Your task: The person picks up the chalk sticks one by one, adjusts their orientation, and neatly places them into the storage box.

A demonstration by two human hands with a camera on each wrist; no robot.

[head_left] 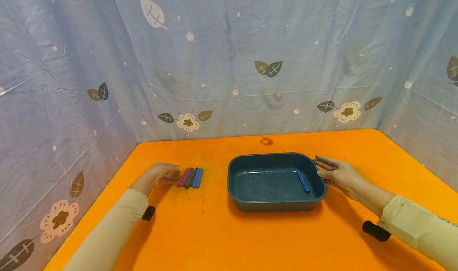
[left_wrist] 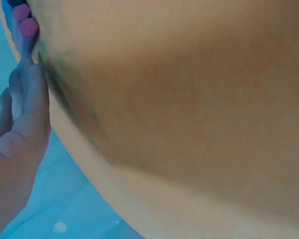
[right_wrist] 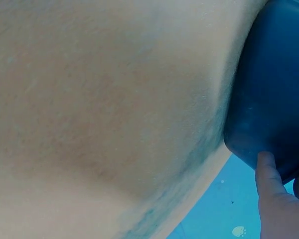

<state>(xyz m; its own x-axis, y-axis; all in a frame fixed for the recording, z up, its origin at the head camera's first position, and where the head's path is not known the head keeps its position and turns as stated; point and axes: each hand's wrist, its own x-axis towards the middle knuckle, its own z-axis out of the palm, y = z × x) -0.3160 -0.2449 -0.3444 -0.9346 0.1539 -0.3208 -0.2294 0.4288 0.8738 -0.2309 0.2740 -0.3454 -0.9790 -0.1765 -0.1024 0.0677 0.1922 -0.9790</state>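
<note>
A row of chalk sticks (head_left: 190, 178) in pink, dark grey and blue lies side by side on the orange table. My left hand (head_left: 165, 173) is at the row's left side, with fingertips right by the pink sticks; in the left wrist view, its extended fingers reach toward a pink chalk end (left_wrist: 28, 28). Farther right stands a dark teal rectangular tray (head_left: 275, 206), and inside it one blue chalk stick (head_left: 303, 182) lies near the right wall. My right hand (head_left: 338, 175) touches the tray's right end, fingers extended and thumb (right_wrist: 268, 174) against the outer wall.
Orange covering lies over the table (head_left: 200, 239), with a reddish-brown ring mark (head_left: 266, 141) near its back edge. Blue patterned curtains (head_left: 229, 44) enclose the back and sides. A black cylinder shows under each wrist.
</note>
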